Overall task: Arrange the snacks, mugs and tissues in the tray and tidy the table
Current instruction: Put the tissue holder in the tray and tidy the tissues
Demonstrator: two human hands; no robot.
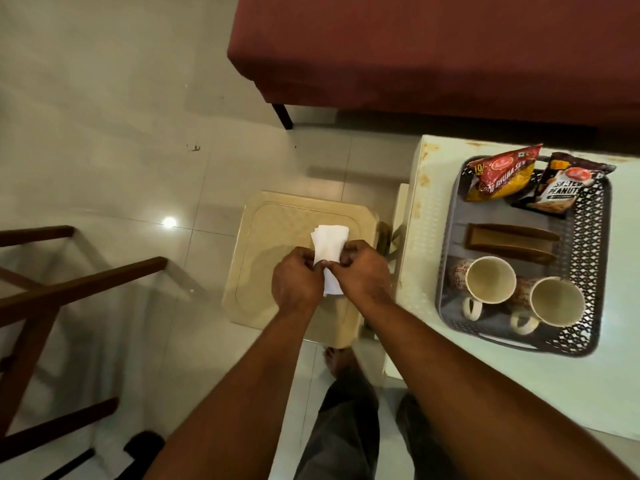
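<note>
Both hands meet at the centre of the frame over a low cream stool (298, 216), the left hand (296, 280) and the right hand (363, 271) each pinching the same small stack of white tissues (327, 245), fingers (320, 268) clenched on its lower half while the upper half fans out above the knuckles. The tissues are held in the air, well apart from the grey lattice tray (585, 258) that sits on the white worktop (426, 216) at the right of the frame. The step in hand appears to be squaring the stack before it goes into the tray; doing it well would mean aligning the loose edges, keeping a light but even pinch so no sheet slips out, then carrying the bundle to the right and sliding it upright into the brown holder (509, 242) lying across the tray's middle, which looks empty. Counted in the tray: two snack packets, a red and yellow one (498, 174) and a salted peanuts pack (564, 187), leaning together at its top end; two cream mugs, one (488, 280) beside the other (556, 301), both upright with handles toward the bottom of the frame; one holder; one tray. The number of tissues in the stack cannot be told. A maroon-covered bed or bench (433, 46) fills the upper right.
</note>
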